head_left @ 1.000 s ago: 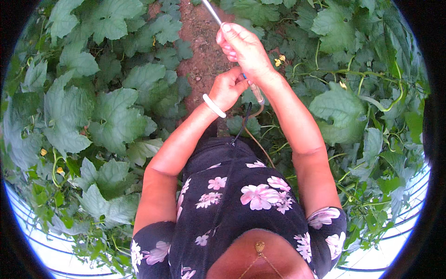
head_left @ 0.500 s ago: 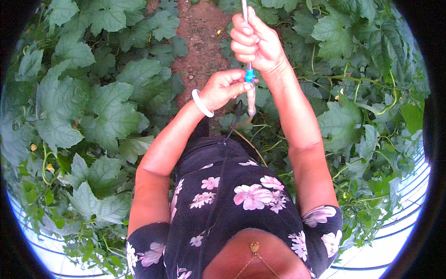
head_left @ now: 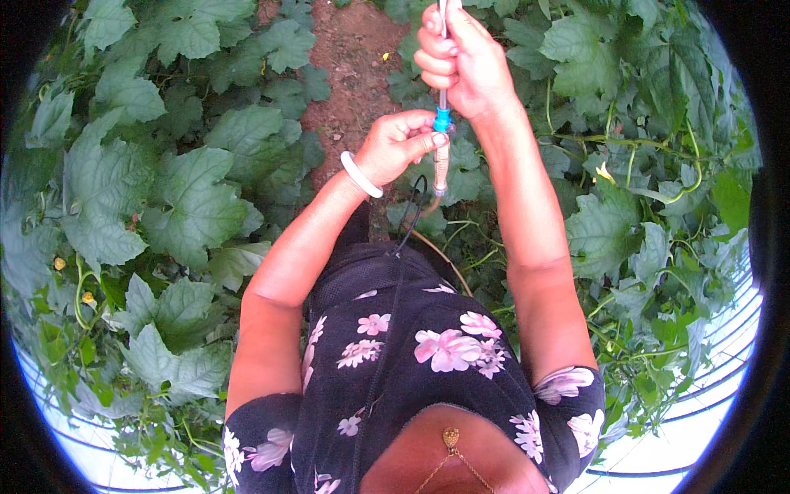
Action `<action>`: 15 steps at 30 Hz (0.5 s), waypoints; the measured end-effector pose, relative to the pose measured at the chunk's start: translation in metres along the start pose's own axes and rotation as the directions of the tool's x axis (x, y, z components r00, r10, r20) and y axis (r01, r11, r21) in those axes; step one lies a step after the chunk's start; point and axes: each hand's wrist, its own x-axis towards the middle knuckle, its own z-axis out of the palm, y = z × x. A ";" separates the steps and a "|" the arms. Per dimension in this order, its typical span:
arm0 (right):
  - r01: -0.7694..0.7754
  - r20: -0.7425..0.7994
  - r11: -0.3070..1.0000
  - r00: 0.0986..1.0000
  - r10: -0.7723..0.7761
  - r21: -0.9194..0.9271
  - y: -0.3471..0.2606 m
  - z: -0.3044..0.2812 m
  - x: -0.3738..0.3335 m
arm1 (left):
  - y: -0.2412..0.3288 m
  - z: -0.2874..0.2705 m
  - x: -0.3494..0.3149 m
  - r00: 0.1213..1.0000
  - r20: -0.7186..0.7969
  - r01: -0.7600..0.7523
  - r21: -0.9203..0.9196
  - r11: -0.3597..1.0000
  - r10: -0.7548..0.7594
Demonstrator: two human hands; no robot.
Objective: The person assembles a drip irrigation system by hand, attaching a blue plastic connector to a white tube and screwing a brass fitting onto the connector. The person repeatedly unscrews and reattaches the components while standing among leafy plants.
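A spray wand with a slim metal tube (head_left: 443, 100), a blue collar (head_left: 442, 120) and a tan handle (head_left: 441, 169) stands out in front of me, lined up away from my body. My right hand (head_left: 462, 62) is closed around the tube near the top of the view. Below it, my left hand (head_left: 402, 146) pinches the wand at the blue collar and the upper end of the handle, thumb on the near side. A thin tan hose (head_left: 444, 257) runs from the handle's lower end back toward my waist.
Broad-leaved vines (head_left: 193, 202) with a few yellow flowers (head_left: 605, 173) crowd both sides. Between them runs a strip of bare brown soil (head_left: 354, 74). A black cord (head_left: 403, 239) loops in front of my waist. Pale ribbed sheeting (head_left: 699, 412) shows at the lower edges.
Both hands and the wand have shifted slightly farther from my body. The right hand has also edged to the right. Each hand keeps its grip.
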 end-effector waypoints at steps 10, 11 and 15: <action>0.044 0.034 0.994 0.999 -0.040 -0.099 0.000 -0.001 0.003 | 0.006 -0.002 0.006 0.999 0.040 0.026 -0.036 0.999 -0.024; 0.159 -0.106 0.953 0.976 -0.192 -0.260 0.008 0.004 0.007 | 0.003 0.003 0.008 1.000 0.001 0.007 -0.043 0.999 -0.007; 0.257 -0.170 0.402 0.619 -0.767 -0.879 0.032 0.028 0.014 | -0.014 0.021 0.020 0.964 -0.231 -0.099 0.139 0.985 0.130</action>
